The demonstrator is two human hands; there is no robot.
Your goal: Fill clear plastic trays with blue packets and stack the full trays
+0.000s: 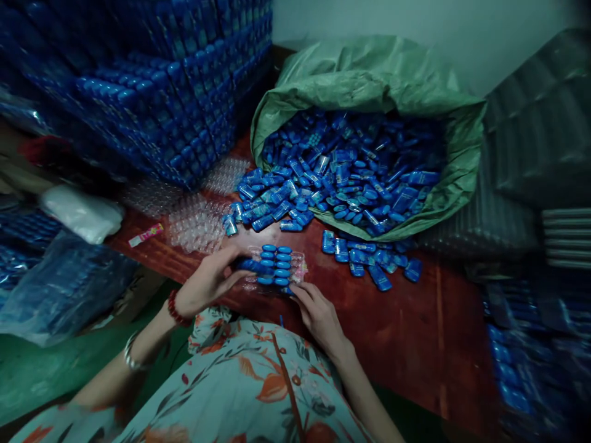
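Observation:
A clear plastic tray (pixel 299 261) lies on the red-brown table near its front edge. Two columns of small blue packs (pixel 282 264) stand in its middle. My left hand (pixel 210 280) is closed round a blue pack (pixel 252 266) over the tray's left side, with thumb and fingers on it. At the tray's lower right corner, the fingertips of my right hand (pixel 318 311) press on another blue pack (pixel 287 290), partly hidden by the fingers.
A green sack (pixel 392 89) spills blue packs (pixel 281 197) onto the table (pixel 406 326). More packs lie right of the tray. Empty clear trays (pixel 196 221) and a pink wrapper (pixel 146 235) are at left. Stacked blue packs (pixel 184 104) rise behind; grey tray stacks (pixel 545 123) stand right.

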